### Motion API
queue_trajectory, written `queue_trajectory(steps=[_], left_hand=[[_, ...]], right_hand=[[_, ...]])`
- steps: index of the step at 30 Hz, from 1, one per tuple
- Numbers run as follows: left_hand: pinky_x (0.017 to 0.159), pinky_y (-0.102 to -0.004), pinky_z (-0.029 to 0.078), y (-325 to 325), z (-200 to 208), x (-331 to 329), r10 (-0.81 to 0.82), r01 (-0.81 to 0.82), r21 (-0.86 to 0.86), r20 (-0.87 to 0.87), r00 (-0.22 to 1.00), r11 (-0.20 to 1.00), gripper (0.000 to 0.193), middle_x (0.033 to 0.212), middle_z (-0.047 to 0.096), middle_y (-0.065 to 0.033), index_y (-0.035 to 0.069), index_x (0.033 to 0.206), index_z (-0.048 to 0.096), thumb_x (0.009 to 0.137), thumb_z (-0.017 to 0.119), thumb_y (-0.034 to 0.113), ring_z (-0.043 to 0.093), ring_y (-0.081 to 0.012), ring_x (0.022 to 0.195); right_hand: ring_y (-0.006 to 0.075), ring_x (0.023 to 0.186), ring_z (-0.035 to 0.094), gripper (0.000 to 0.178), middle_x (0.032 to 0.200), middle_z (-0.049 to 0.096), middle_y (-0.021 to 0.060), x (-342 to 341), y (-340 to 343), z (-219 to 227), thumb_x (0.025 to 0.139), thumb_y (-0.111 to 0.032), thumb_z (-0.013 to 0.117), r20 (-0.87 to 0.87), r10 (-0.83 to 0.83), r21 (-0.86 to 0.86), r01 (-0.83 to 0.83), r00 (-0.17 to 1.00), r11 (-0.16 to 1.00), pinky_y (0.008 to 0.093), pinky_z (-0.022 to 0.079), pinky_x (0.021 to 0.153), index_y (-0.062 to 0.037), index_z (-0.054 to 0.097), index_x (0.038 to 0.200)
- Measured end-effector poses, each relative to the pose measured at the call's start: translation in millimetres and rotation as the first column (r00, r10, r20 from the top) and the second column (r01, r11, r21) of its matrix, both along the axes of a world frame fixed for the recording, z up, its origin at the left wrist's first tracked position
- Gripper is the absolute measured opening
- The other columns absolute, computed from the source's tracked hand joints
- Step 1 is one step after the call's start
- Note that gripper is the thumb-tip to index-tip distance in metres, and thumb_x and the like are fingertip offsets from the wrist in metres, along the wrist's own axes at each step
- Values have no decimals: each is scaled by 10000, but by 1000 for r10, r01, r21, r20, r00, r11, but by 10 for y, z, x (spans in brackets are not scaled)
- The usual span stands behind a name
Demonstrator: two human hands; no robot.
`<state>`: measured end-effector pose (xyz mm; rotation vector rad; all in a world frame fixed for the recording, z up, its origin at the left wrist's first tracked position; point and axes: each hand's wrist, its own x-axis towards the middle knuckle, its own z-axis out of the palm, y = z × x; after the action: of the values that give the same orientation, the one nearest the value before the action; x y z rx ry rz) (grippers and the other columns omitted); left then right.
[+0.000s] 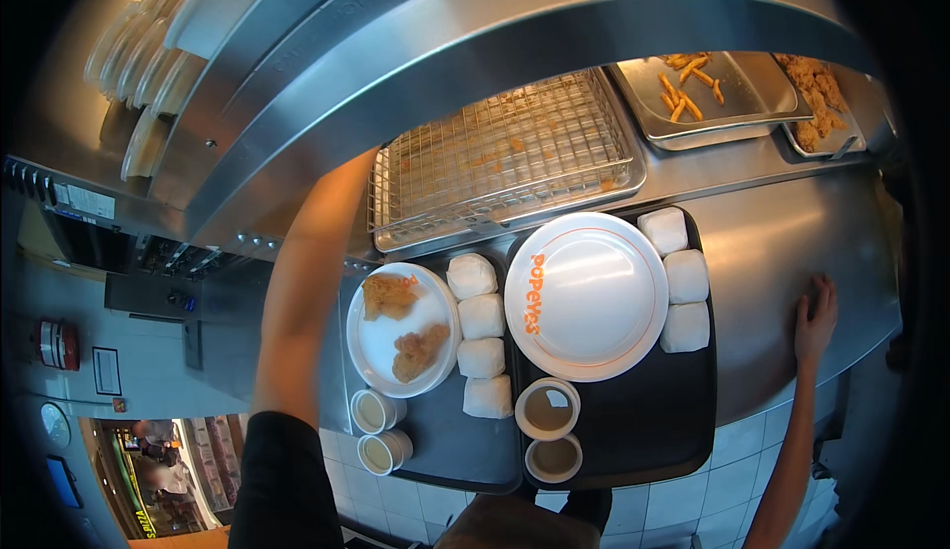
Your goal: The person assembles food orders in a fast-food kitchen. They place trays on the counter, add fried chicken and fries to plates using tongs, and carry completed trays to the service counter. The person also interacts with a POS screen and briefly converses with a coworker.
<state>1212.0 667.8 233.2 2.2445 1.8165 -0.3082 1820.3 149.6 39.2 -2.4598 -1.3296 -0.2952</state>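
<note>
My left forearm [312, 272] reaches up past the left tray and under the steel shelf edge, which hides the hand. My right hand [816, 317] lies on the steel counter near its front right edge, fingers stretched out and holding nothing. Between my arms are two dark trays. On the left tray [445, 455], a white plate [374, 346] carries two pieces of fried chicken [420, 353], beside several white-wrapped bundles [482, 317] and two small cups [384, 452]. The right tray [633, 430] holds an empty white plate [586, 297], three wrapped bundles [686, 277] and two cups [547, 409].
Behind the trays sits a wire rack [505, 153] with crumbs. Farther right are a steel pan [732, 84] with some fries and a tray of fried chicken [813, 104]. A curved steel shelf [495, 20] overhangs them. Stacked clear lids [148, 45] stand upper left.
</note>
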Motion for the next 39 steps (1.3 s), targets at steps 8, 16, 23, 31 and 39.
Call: queue_trajectory(steps=[8,16,23,31,39], left_hand=[[541,-367,512,886,-122,160,93,-92,21,-53,994,996,420,815,667,-127,-8,956,665,841,733,389,613,-183,592],[348,-231,370,39,489,149,267,-190,-207,461,846,960,389,655,586,-39,56,960,573,891,689,420,471,-82,439],[523,-239,485,-2165,985,-741,97,-67,-78,484,869,995,527,966,689,-95,1,1252,586,858,749,312,589,-106,598],[685,-387,536,-4271,799,-1529,35,-22,120,-108,994,992,610,862,693,-140,56,1303,577,780,799,278,680,-308,734],[712,-437,542,-3199,987,-940,46,-1,357,-119,992,934,636,1001,673,-148,72,1381,470,852,710,331,690,-329,859]], right_hand=[[347,1349,413,405,1456,454,134,76,-47,-105,948,-221,555,12,46,58,-46,999,997,450,334,1105,-117,536,1339],[344,1339,429,401,1448,463,131,21,-18,15,941,-209,560,30,-3,1,3,1000,1000,450,348,1096,-108,539,1329],[356,1319,451,400,1434,472,149,191,-6,-149,958,-261,552,-9,101,82,-100,995,992,460,354,1089,-113,552,1329],[353,1338,425,433,1437,467,147,248,-53,-218,973,-316,526,55,83,13,-84,995,996,461,347,1092,-126,531,1363],[353,1342,421,427,1447,461,140,229,-58,-265,968,-281,529,20,69,28,-70,997,997,458,338,1099,-111,525,1360]])
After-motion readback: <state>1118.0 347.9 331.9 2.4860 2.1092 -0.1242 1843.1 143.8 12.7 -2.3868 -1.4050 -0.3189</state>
